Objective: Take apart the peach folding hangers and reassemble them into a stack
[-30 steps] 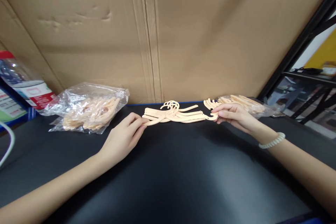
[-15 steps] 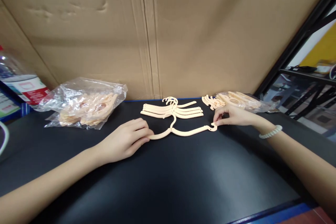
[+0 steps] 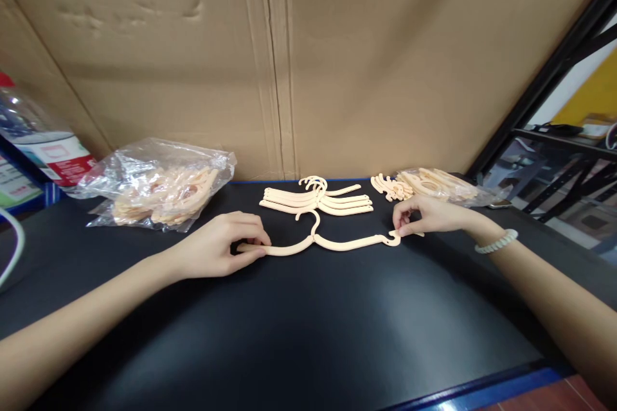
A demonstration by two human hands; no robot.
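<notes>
A cream plastic clothes hanger [image 3: 347, 245] lies spread on the black table, its hook turned away from me. Its left arm is pinched near the end by my left hand [image 3: 229, 244], and the tip shows past the fingers. My right hand [image 3: 421, 215] is closed on a small hooked end piece [image 3: 393, 240], which meets the end of the hanger's right arm; whether the two are joined I cannot tell. A stack of similar cream hangers [image 3: 344, 205] lies just behind. Several loose small hooked pieces [image 3: 393, 187] are piled beyond my right hand.
A clear plastic bag [image 3: 164, 189] of cream parts lies at the left, another bag [image 3: 446, 185] at the back right. A labelled bottle [image 3: 53, 148] stands far left. Cardboard [image 3: 385, 64] walls the back; a black metal shelf [image 3: 569, 141] is at the right.
My left hand has shifted left along the hanger's arm, so more of that arm shows. The hanger's hook now stands apart from the stack. My right hand stays at the end piece, fingers slightly moved.
</notes>
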